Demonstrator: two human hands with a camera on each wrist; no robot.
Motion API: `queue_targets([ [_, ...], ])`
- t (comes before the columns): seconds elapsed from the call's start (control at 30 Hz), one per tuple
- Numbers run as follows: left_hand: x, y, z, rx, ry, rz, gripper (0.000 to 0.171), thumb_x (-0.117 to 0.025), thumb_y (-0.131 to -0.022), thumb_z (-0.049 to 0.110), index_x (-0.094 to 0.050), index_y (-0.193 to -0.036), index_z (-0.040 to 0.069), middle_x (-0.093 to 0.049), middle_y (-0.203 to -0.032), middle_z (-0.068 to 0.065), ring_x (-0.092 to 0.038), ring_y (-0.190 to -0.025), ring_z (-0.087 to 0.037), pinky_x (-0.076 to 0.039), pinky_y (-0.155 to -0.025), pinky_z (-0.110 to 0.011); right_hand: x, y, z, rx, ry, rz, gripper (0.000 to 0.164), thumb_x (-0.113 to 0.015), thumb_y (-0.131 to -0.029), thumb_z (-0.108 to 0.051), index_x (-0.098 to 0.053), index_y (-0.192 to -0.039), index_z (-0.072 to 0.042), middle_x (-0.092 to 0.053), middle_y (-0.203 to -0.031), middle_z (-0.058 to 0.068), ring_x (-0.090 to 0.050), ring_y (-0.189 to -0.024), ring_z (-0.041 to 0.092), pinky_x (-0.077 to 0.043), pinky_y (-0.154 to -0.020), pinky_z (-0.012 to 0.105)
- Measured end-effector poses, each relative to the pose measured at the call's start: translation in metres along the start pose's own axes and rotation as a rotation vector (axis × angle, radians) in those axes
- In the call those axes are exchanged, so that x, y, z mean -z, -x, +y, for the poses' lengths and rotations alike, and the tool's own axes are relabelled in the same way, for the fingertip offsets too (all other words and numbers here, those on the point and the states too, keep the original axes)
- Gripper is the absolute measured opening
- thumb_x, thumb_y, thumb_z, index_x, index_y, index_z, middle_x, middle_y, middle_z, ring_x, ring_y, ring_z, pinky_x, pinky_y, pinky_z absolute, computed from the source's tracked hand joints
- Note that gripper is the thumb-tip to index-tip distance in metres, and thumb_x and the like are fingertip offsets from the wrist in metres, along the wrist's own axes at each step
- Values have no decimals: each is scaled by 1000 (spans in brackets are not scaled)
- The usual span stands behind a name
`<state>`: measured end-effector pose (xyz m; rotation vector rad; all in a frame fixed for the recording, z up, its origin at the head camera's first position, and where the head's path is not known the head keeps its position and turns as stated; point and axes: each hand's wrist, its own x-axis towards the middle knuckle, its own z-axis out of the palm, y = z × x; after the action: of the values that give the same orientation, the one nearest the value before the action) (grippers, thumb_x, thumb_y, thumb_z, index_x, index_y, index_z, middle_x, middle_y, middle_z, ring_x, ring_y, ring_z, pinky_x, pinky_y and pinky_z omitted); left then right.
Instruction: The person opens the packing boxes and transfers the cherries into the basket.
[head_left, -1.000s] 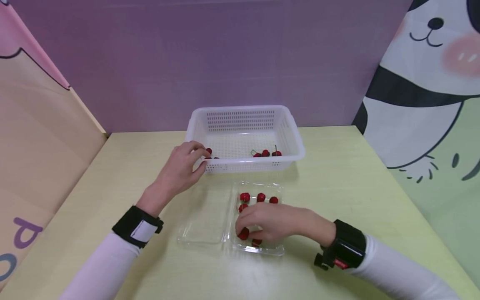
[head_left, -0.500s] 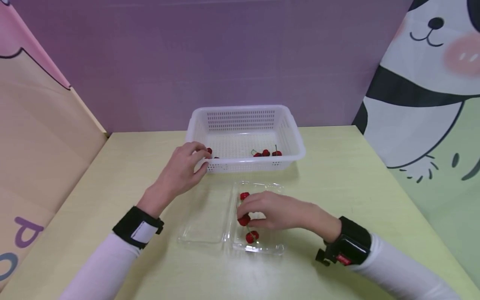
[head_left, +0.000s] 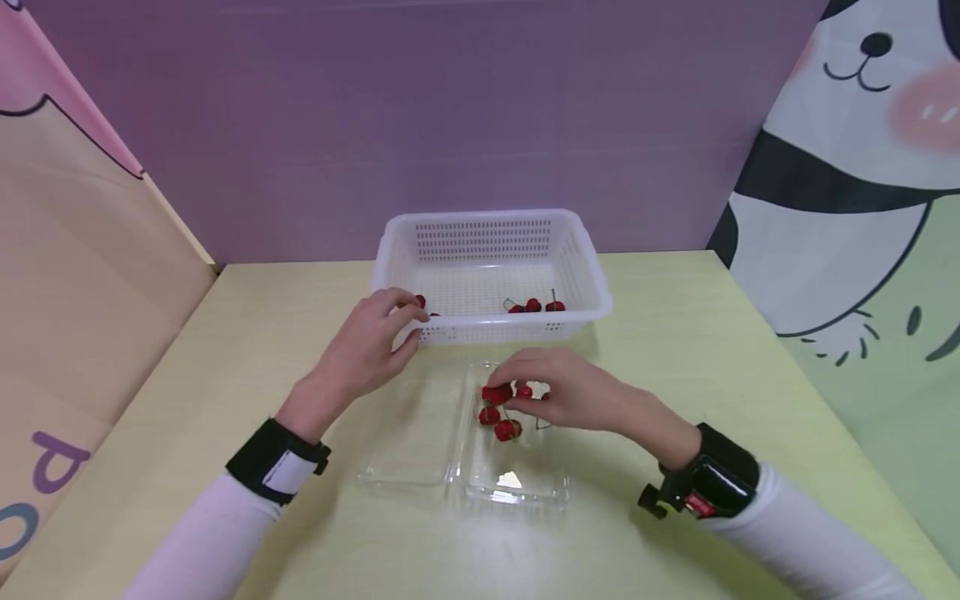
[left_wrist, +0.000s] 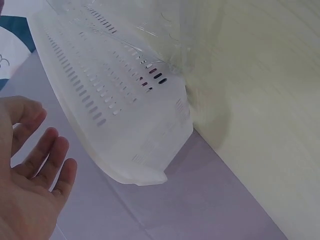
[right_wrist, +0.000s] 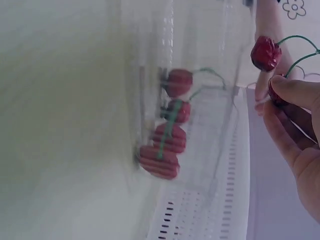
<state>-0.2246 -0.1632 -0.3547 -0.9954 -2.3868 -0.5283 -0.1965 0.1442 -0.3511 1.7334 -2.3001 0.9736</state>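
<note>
In the head view my right hand (head_left: pixel 573 387) is over the far half of the clear plastic clamshell (head_left: pixel 517 487). Its thumb and fingers pinch a red cherry (right_wrist: pixel 276 91); a second cherry (right_wrist: pixel 266 53) is joined to it by green stems. Several more cherries lie in the clamshell, among them one (head_left: pixel 489 415) near its left wall, partly hidden by my hand. My left hand (head_left: pixel 371 346) is at the near left corner of the white basket (head_left: pixel 495 329), fingers loosely bent. The left wrist view shows that hand (left_wrist: pixel 32 170) holding nothing.
The clamshell's clear lid (head_left: pixel 411 442) lies folded open to the left on the pale wooden table (head_left: pixel 300 533). Inside the basket, several cherries (head_left: pixel 533 306) sit near its front wall. A purple panel (head_left: pixel 480 125) stands behind the table.
My right hand has moved from the near end of the clamshell to its far part, carrying the joined cherries along. The left hand has barely shifted, slightly to the right.
</note>
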Motion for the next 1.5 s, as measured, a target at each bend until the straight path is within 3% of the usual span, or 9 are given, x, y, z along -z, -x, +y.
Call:
queue_targets([
  [0.13, -1, 0, 2, -11, 6, 1, 17, -76, -87, 1, -71, -103, 0, -65, -113, -18, -61, -104, -35, -52, -89, -51, 9, 1, 4, -4, 34, 49, 33, -83, -82, 3, -71, -113, -3, -73, -105, 2, -68, -97, 14, -57, -84, 32],
  [0.53, -3, 1, 9, -11, 37, -20, 16, -74, -89, 0, -71, -104, -1, -66, -108, -15, -62, -99, -31, -54, -88, -46, 35, 6, 12, -64, 136, 143, 34, -84, -78, 8, -72, -109, -2, -74, -103, 2, -69, -88, 15, -60, -74, 33],
  [0.9, -7, 4, 15, 5, 41, -55, 19, -77, -88, 1, -72, -107, 1, -66, -106, -13, -63, -95, -28, -56, -88, -42, 48, 10, 22, -96, 221, 195, 33, -85, -78, 7, -75, -108, -2, -75, -101, 1, -70, -83, 15, -60, -71, 35],
  [1.17, -9, 4, 17, -27, 48, -59, 17, -74, -90, 1, -72, -107, 0, -66, -107, -12, -62, -98, -28, -56, -88, -40, 54, 12, 26, -156, 268, 214, 30, -84, -80, 5, -75, -107, -3, -75, -101, 3, -71, -85, 16, -60, -71, 33],
  [1.5, -9, 2, 25, -19, 64, -119, 18, -75, -91, 4, -72, -108, 1, -68, -109, -12, -63, -98, -27, -56, -88, -41, 61, 11, 32, -210, 286, 244, 31, -84, -80, 6, -74, -108, -1, -75, -100, 7, -71, -83, 20, -60, -70, 37],
])
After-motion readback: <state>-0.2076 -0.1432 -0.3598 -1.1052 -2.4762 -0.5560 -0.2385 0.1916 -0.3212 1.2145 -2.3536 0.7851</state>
